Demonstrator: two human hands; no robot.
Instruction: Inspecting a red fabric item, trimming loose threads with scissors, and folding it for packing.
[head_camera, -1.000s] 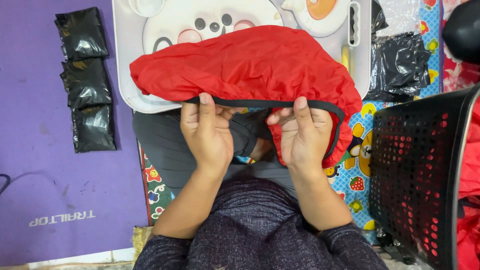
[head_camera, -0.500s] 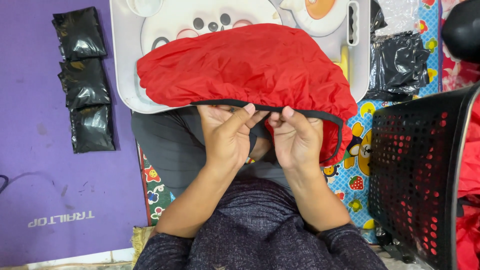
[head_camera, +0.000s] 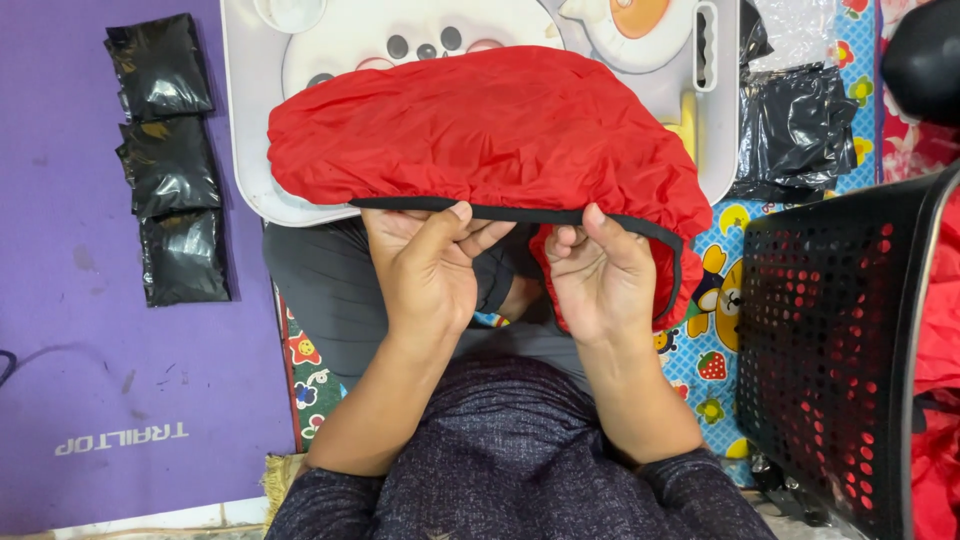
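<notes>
A red fabric cover (head_camera: 480, 130) with a black elastic hem lies spread over a small white table (head_camera: 245, 150) printed with a cartoon picture. My left hand (head_camera: 430, 270) pinches the black hem near its middle, thumb on top. My right hand (head_camera: 595, 275) pinches the same hem just to the right, where the red fabric folds down under it. The two hands sit close together at the table's near edge, above my lap.
Three folded black packets (head_camera: 170, 160) lie in a column on a purple mat (head_camera: 90, 360) at left. A black perforated basket (head_camera: 840, 340) with red fabric inside stands at right. Black plastic bags (head_camera: 795, 130) rest beyond it on a colourful cartoon mat (head_camera: 715, 355).
My hands slid along the hem toward each other and now pinch it with fingertips instead of lying flat under it. The red cover is spread wider across the table.
</notes>
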